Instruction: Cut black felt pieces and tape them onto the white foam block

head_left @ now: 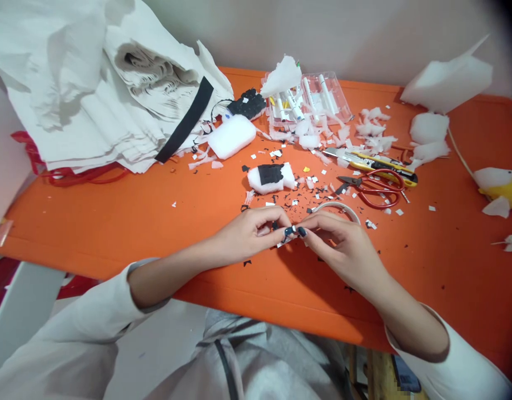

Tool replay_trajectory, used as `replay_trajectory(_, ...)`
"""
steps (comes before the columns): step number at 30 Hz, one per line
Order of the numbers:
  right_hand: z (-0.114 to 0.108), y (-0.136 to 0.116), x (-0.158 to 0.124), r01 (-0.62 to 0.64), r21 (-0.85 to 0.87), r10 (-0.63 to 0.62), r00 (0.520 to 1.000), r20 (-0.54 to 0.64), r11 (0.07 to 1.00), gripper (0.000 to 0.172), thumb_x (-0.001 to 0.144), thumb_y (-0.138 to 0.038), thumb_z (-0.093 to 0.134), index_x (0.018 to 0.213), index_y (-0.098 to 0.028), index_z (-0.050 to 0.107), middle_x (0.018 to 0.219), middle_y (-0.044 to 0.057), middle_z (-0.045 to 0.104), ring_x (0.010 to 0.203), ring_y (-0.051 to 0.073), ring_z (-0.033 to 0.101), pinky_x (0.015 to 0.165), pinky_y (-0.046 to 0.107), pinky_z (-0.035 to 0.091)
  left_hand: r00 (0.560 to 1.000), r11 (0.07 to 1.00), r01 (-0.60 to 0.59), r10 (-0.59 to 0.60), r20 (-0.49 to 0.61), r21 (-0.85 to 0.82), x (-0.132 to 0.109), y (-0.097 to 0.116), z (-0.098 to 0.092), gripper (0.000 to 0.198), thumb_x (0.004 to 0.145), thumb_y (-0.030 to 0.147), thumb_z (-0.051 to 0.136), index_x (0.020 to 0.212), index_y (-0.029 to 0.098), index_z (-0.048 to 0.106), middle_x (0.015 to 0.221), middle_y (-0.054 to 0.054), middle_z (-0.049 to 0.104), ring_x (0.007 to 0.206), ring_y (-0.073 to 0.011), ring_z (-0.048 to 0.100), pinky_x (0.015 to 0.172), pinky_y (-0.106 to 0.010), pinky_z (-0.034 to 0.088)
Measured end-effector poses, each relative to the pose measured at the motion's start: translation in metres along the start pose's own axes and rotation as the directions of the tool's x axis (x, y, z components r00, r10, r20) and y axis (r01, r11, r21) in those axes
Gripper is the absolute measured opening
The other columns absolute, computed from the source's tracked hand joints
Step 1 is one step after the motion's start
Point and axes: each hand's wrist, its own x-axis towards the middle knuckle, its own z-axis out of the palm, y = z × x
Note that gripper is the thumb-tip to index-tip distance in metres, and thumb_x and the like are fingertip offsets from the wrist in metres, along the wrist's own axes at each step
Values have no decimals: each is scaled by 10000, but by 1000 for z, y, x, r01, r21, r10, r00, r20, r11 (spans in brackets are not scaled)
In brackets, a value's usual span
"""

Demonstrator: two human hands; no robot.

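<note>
Above the table's near middle, my left hand (258,230) and my right hand (341,241) meet at the fingertips. Both are closed in a pinch on a tiny black-and-white scrap (294,228), mostly covered by the fingers. A white ring-shaped tape roll (343,208) lies partly under my right hand. Just beyond the hands rests a small white foam piece (287,176) with a black patch (271,174) on it. Red-handled scissors (381,191) and a yellow utility knife (376,164) lie to the right, with small black and white cuttings around them.
On the orange table (93,222), a large white sheet bundle (73,94) with a black strip (185,119) fills the back left. A clear box (343,103) of markers, a white foam block (231,136) and a black textured piece (248,104) stand behind. A yellow-and-white figure (503,191) sits far right.
</note>
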Motion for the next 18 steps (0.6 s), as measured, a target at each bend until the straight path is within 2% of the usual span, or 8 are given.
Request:
replay_trajectory(3, 0, 0, -1, 70, -100, -80, 991, -104, 993, 148, 893, -168, 571, 990, -230, 664, 920, 47, 693, 797, 170, 656, 673, 296, 540, 1000, 993, 27, -27, 3, -117, 0, -1, -1, 170, 910, 291, 539, 810, 157, 570, 749, 2, 592, 659, -98, 553, 619, -221, 430)
replay_trajectory(7, -1, 0, -1, 195, -229, -234, 959, -158, 954, 128, 893, -163, 588, 954, -247, 664, 896, 52, 695, 838, 187, 655, 703, 325, 545, 998, 974, 61, -57, 21, -217, 1, -2, -1, 132, 892, 256, 552, 805, 157, 562, 737, 6, 583, 648, -100, 551, 620, -232, 450)
replay_trajectory(11, 0, 0, 0, 230, -222, -264, 955, -136, 947, 116, 891, -148, 592, 921, -243, 651, 862, 45, 684, 794, 177, 649, 676, 310, 532, 999, 986, 52, -51, 12, -159, 1, -1, 0, 143, 888, 257, 555, 789, 155, 572, 720, 11, 585, 646, -100, 545, 622, -232, 432)
replay_trajectory(18, 2, 1, 0, 212, -202, -243, 960, -142, 956, 92, 876, -137, 612, 909, -215, 650, 852, 39, 686, 779, 159, 638, 704, 292, 528, 998, 995, 60, -60, 2, -74, 0, 1, 0, 143, 897, 263, 537, 798, 164, 567, 721, 23, 582, 634, -91, 535, 585, -213, 386)
